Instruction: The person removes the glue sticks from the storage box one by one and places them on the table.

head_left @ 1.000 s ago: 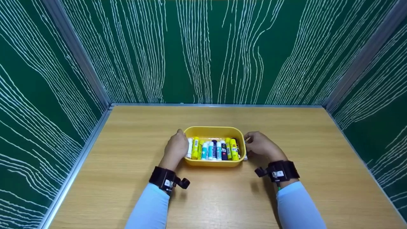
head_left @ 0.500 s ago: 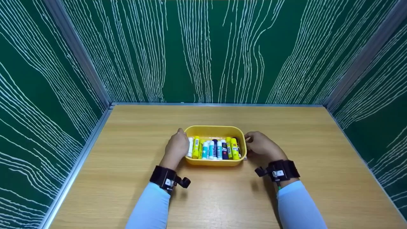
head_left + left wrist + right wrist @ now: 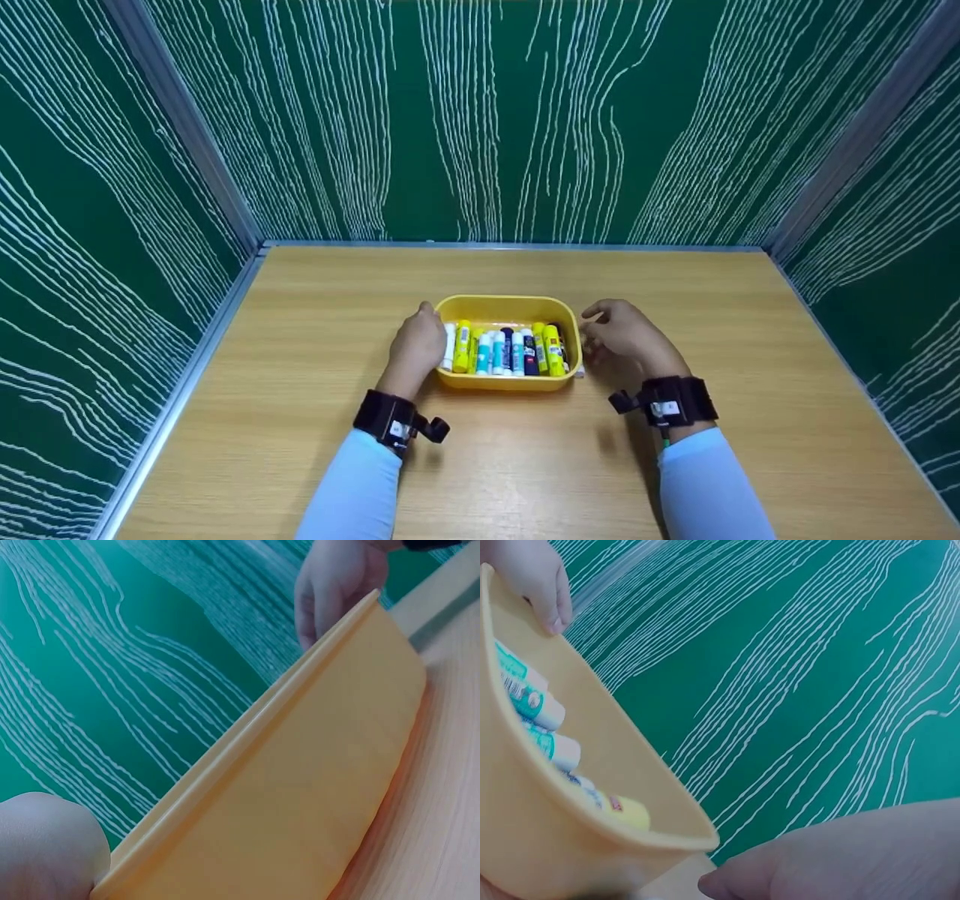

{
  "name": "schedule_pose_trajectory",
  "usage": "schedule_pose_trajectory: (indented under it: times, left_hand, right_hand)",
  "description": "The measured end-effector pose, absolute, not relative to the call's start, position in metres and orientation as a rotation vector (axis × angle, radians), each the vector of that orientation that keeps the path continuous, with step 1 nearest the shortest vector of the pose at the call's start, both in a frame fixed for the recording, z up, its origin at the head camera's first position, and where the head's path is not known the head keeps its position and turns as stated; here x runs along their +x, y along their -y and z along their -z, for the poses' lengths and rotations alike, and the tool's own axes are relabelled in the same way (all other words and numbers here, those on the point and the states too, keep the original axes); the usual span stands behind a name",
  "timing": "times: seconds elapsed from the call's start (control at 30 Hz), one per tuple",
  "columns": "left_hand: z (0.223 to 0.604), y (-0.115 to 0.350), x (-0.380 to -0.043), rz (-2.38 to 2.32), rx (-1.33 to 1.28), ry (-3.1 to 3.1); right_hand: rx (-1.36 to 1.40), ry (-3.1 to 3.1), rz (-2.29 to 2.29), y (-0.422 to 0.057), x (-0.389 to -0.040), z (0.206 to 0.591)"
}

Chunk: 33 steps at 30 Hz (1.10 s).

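A yellow plastic bin (image 3: 508, 383) stands on the table, holding a row of glue sticks (image 3: 499, 352) in white, yellow, teal and dark blue. My left hand (image 3: 417, 343) grips the bin's left end, its thumb at the rim in the left wrist view. Just off the right end is my right hand (image 3: 626, 334), index finger and thumb parted. In the right wrist view its thumb (image 3: 757, 874) lies apart from the rim; its other fingers are mostly hidden. A small white piece (image 3: 579, 372) shows low by the bin's right end; its kind is unclear.
The wood-grain table (image 3: 510, 465) is bordered by metal profiles (image 3: 510, 246). Green panels (image 3: 405, 120) with wavy white lines rise at the back and both sides. Each wrist wears a black camera strap (image 3: 386, 421).
My right hand has loosened its fingers from the bin's right end and shifted slightly up and right. The left hand keeps its hold, and the bin has stayed in place.
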<state>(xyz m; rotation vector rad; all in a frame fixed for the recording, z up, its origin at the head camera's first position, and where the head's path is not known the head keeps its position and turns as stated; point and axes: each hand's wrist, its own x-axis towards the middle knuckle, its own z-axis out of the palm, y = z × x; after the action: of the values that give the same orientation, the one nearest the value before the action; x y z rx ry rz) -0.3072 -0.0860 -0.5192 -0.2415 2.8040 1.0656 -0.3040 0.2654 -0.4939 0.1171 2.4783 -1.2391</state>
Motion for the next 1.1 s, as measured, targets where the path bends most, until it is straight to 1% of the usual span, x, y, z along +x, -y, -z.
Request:
schedule_pose_trajectory:
  times: [0.13,0.27,0.5,0.6,0.97,1.1]
  left_hand:
    - [0.519,0.086,-0.307,-1.059,-0.239,-2.809]
    - [0.519,0.087,-0.308,-1.047,-0.240,-2.806]
    - [0.520,0.087,-0.308,-1.011,-0.213,-2.839]
    - [0.520,0.088,-0.308,-1.008,-0.213,-2.843]
    - [0.520,0.088,-0.307,-1.004,-0.200,-2.857]
    - [0.520,0.088,-0.307,-1.001,-0.197,-2.854]
  right_hand:
    - [0.132,-2.511,1.186,-0.265,-0.304,0.490]
    - [0.109,-2.537,1.087,-0.265,-0.304,0.495]
    - [-0.087,-2.595,1.043,-0.262,-0.308,0.510]
    - [-0.099,-2.590,1.060,-0.260,-0.309,0.513]
    - [-0.092,-2.565,1.072,-0.261,-0.308,0.511]
    - [-0.010,-2.569,1.042,-0.263,-0.306,0.506]
